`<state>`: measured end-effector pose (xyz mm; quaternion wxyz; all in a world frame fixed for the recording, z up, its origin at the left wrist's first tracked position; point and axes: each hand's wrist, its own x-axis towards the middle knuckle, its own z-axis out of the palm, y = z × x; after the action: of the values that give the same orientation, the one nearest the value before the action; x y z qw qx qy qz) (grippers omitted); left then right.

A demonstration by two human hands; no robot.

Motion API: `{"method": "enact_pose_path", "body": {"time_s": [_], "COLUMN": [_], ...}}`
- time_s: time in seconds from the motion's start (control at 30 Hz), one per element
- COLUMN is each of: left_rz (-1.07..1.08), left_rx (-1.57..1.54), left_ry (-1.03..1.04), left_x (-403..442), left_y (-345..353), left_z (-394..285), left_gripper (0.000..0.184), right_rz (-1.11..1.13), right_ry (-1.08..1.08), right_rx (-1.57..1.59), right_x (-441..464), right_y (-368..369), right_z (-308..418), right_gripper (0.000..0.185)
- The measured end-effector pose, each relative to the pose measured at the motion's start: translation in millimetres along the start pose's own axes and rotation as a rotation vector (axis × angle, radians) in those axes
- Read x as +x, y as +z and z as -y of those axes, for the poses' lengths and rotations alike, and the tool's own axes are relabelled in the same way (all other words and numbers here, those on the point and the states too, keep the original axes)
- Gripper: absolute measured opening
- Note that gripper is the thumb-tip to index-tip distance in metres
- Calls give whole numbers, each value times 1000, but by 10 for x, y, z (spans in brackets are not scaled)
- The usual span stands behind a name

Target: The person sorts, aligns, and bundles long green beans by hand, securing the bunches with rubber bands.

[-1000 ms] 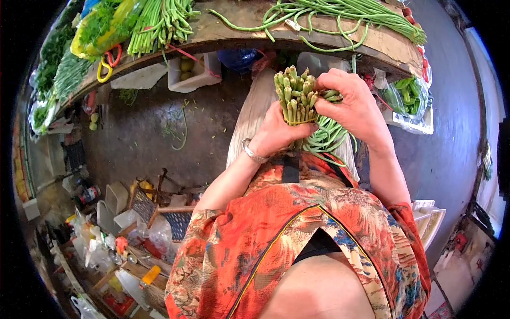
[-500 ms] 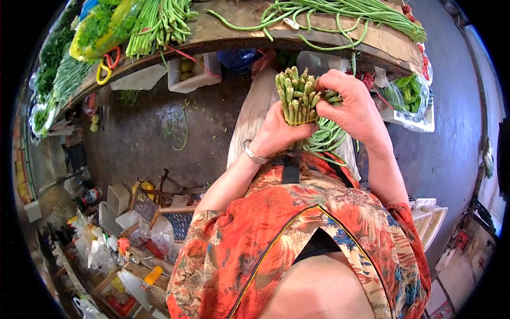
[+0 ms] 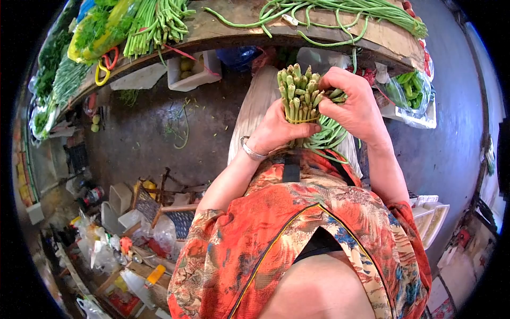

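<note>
My left hand (image 3: pixel 273 129) is wrapped round a bundle of long green beans (image 3: pixel 299 95), its cut stem ends pointing up and a yellow band round it. The green tails of the beans hang down behind the hands over my lap. At the right side of the bundle, my right hand (image 3: pixel 350 101) is closed, with thumb and forefinger pinched against the stem ends. A few bean ends (image 3: pixel 337 95) show inside the curled fingers of that hand. The fingertips partly hide what the pinch holds.
A wooden table (image 3: pixel 223 24) ahead bears loose long beans (image 3: pixel 372 18), a bunch of green stalks (image 3: pixel 154 29) and orange and yellow scissors handles (image 3: pixel 101 72). Beneath it stands a white box (image 3: pixel 180 77). Crates and plastic bags (image 3: pixel 164 231) lie at the lower left.
The view has shifted slightly. Both hands keep their hold on the bundle, and the right hand's fingers have moved only a little against the stem ends.
</note>
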<state>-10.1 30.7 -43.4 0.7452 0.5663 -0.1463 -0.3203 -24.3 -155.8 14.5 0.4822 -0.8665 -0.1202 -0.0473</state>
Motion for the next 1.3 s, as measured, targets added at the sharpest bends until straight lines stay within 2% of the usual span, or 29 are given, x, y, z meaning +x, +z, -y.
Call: {"method": "enact_pose_path", "body": {"time_s": [0.13,0.27,0.43,0.47,0.57,0.63,0.67,0.7,0.77,0.8,0.9,0.93,1.03,1.07,1.3], "left_rz": [12,69,277,265,236,212,186,189,208,122,77,41,3,-15,-67], "left_rx": [-19,-46,-172,-152,-85,-113,-143,-141,-291,-216,-292,-199,-197,-229,-254], "left_ry": [-28,-55,-132,-133,-83,-86,-91,-90,-69,-15,-57,3,56,17,-5], "left_x": [10,26,33,43,56,39,32,36,45,35,29,38,42,32,73], "left_y": [0,-56,-153,-182,-184,-167,-161,-158,-158,-161,-240,-228,-202,-170,-171], "left_z": [-27,6,-89,-69,-55,-1,33,62,119,153,161,123,100,67,69], "left_gripper": [45,45,60,68,71,71,71,71,67,57,48,42,40,37,31], "right_rz": [-87,-101,-17,-17,0,-72,-9,-12,-111,-73,6,38,104,137,162], "right_ry": [-77,-71,23,20,-56,152,239,237,207,224,260,266,291,313,400], "right_rx": [-129,-113,154,153,103,385,430,428,539,532,604,599,633,632,598], "right_x": [-52,-82,-62,-52,-37,-54,-85,-91,-97,-114,-170,-191,-264,-289,-330], "right_y": [27,38,24,27,48,109,85,107,155,149,185,207,302,356,457], "right_z": [1,-2,-32,-38,-54,-43,-111,-121,-137,-237,-368,-405,-396,-419,-375], "right_gripper": [17,17,15,15,16,21,38,38,60,77,79,82,88,91,78]}}
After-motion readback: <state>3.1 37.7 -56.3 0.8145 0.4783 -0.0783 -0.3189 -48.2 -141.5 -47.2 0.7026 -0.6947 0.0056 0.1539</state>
